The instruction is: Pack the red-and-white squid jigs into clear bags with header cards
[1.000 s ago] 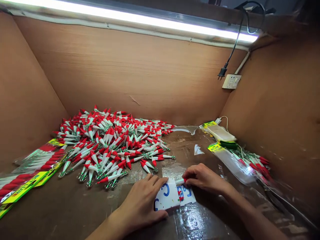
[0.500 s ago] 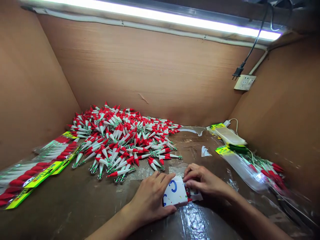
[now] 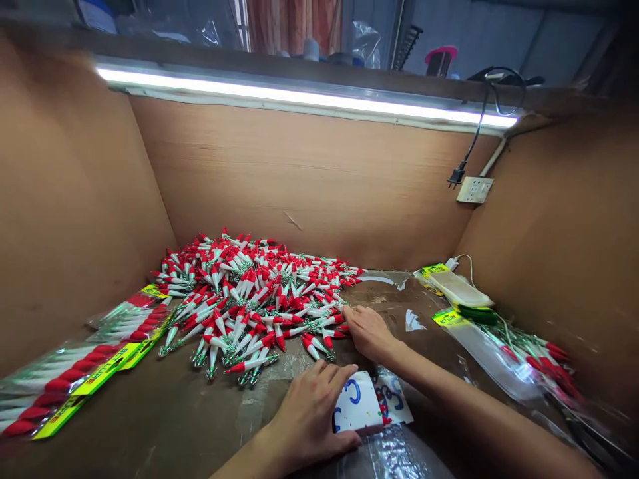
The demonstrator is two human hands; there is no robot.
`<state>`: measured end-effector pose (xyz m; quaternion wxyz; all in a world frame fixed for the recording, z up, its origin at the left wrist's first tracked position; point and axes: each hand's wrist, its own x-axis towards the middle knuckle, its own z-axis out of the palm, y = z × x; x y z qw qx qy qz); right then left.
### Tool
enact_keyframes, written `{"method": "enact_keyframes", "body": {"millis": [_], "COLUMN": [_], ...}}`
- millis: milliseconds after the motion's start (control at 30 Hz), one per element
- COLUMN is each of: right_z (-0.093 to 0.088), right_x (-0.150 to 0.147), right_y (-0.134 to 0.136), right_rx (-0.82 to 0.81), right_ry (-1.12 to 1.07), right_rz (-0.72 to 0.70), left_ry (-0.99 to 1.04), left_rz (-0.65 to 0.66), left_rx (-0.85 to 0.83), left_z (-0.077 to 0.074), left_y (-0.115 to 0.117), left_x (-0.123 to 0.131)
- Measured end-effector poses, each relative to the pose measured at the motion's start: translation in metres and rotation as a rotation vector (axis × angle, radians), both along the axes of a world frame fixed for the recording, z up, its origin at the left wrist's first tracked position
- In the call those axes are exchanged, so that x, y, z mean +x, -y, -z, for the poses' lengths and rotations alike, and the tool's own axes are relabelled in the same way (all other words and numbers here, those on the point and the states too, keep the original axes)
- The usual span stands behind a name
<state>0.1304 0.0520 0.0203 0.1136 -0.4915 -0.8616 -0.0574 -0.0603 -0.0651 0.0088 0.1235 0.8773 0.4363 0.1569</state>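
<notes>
My left hand [image 3: 317, 409] holds a small white box [image 3: 358, 403] with blue marks, thumb at its near edge and fingers along the far edge. Red tips show at the box's right side, beside a white piece with blue writing [image 3: 396, 399]. My right hand [image 3: 368, 329] reaches to the right edge of a big pile of red and white lures [image 3: 249, 286] with green hooks. Its fingertips meet the lures there, and whether they pinch one is too small to make out.
Packed lures with yellow-green header cards [image 3: 94, 366] lie at the left. On the right are clear bags with yellow cards [image 3: 479, 346] and more lures [image 3: 549, 366]. A black plug [image 3: 456, 175] hangs by a wall socket [image 3: 474, 189]; a lit tube [image 3: 309, 100] runs above.
My right hand has left the box's right side and moved forward to the pile. My left hand stays on the box. The view has tilted up, showing a shelf above the light.
</notes>
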Motion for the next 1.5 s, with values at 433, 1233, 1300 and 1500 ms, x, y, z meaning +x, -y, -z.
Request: {"method": "enact_keyframes", "body": {"millis": [433,1233,1300,1500], "right_z": [-0.005,0.034,0.035,0.035], "right_x": [0.122,0.111,0.096,0.085], "right_y": [0.051,0.066,0.071,0.076], "right_rx": [-0.4,-0.55,-0.379,-0.275], "right_ry": [-0.957,-0.671,-0.554,-0.416], "right_rz": [-0.11,-0.146,-0.222,-0.372], "left_ry": [0.044,0.032,0.037,0.047], "left_rz": [0.029,0.04,0.039,0.047], "left_rx": [-0.016,-0.023,-0.018,-0.012], "left_z": [0.003,0.008,0.008,0.007], "left_y": [-0.005,-0.01,-0.01,-0.009], "left_x": [0.001,0.003,0.003,0.005]}}
